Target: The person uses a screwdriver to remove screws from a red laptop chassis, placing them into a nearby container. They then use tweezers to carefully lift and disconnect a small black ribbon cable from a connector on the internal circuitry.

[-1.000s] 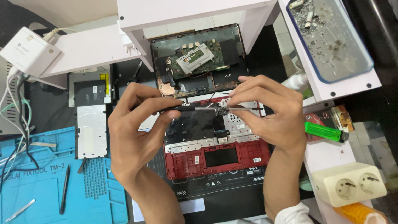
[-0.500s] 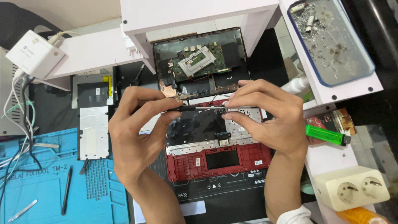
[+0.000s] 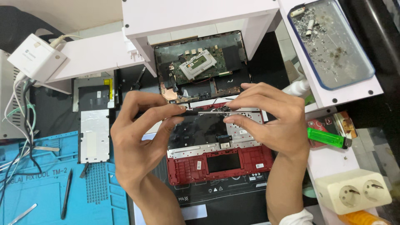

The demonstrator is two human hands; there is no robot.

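Over the middle of the bench, your two hands meet above an opened red-framed laptop chassis (image 3: 216, 160) lying with its insides up. Your left hand (image 3: 139, 141) comes in from seven o'clock, thumb and forefinger pinched shut on the black handle end of a slim screwdriver with a silver metal shaft (image 3: 208, 112), which lies nearly level, running toward three o'clock. Your right hand (image 3: 273, 121) comes up from five o'clock, its fingers curled and closed around the far end of that shaft; the tip itself is hidden behind them, so you cannot tell exactly what it touches. The screwdriver sits just above the upper edge of the chassis, near a small dark tangle of parts there.

At twelve o'clock from the hands, a dark board tray with a green circuit board (image 3: 200, 66) lies under a white shelf (image 3: 196, 16). At nine o'clock, a flat silver and black metal plate (image 3: 95, 125) rests on the dark surface, and at eight o'clock lies a blue silicone work mat (image 3: 46, 196) with a black pen-like tool (image 3: 66, 200). At three o'clock, a green plastic lighter (image 3: 327, 138) lies just beside your right hand, with a white double power socket (image 3: 354, 191) at four o'clock and a clear blue-rimmed tray of ash and debris (image 3: 333, 46) at two o'clock.
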